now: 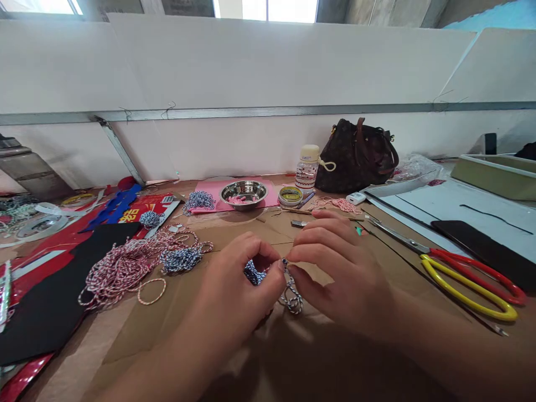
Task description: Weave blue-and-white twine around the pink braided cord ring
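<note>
My left hand (232, 285) and right hand (341, 273) are curled nearly shut, fingertips pinching the blue-and-white baker's twine (293, 301). Keeping the pinches close together gives firm control.

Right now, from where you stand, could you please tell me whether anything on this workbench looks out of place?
The red-and-white twine lies in a loose tangle across the cardboard, unlike the tighter blue-and-white bundle beside it. The brown patterned handbag also looks odd, sitting among the craft materials.
</note>
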Demonstrator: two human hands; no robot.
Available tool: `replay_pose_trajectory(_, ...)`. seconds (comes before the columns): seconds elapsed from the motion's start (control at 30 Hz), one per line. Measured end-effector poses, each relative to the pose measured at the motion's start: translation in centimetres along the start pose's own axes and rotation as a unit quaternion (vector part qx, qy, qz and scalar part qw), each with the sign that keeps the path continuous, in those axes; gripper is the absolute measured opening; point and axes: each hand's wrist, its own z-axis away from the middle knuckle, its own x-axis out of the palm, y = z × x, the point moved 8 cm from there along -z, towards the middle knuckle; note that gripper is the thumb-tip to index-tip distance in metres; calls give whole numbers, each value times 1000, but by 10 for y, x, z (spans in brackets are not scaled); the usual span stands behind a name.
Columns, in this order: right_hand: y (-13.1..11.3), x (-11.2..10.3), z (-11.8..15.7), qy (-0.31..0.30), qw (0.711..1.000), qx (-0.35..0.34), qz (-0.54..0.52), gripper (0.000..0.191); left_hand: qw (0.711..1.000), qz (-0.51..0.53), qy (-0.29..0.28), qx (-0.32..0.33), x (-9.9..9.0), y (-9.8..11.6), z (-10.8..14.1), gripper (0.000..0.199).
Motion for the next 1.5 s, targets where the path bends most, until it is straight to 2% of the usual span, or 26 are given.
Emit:
replay_pose_trajectory(0.33,-10,1,1,-41,995,-32,83,10,994,-82,31,57,-2,10,4,12)
replay_pose_trajectory(0.43,-10,4,2,-56,995,-30,79,7,995,-81,24,58,0,11,4,12)
replay_pose_trajectory(0.5,-9,5,2,-44,997,-24,56,6,996,-64,14,52,2,10,3,12)
replay_pose_trajectory(0.63,4,5,2,4,997,62,-38,11,1000,3,-7,17,4,5,1,11)
replay_pose_trajectory(0.73,13,9,2,-3,988,116,-100,11,999,32,-11,-18,2,-2,0,11)
replay_pose_trajectory(0.83,10,6,1,-5,991,94,-94,9,999,29,-13,-24,1,-5,0,11)
replay_pose_trajectory(1.03,0,0,0,-6,1000,9,3,11,999,-21,13,29,0,3,1,10)
replay_pose_trajectory(1.23,-3,5,1,-31,999,-4,30,10,999,-39,4,32,2,7,0,10)
replay_pose_trajectory(1.3,-1,3,0,-16,1000,14,11,10,999,-25,-9,19,3,5,0,11)
replay_pose_trajectory(1.37,8,2,-1,-3,997,71,-36,10,1000,-3,-12,7,3,2,-1,12)
replay_pose_trajectory(1.43,19,6,0,-19,985,142,-92,10,1000,11,-4,-2,1,-2,-2,12)
replay_pose_trajectory(1.5,25,11,3,-43,973,183,-132,8,1000,10,2,-9,0,-5,-2,12)
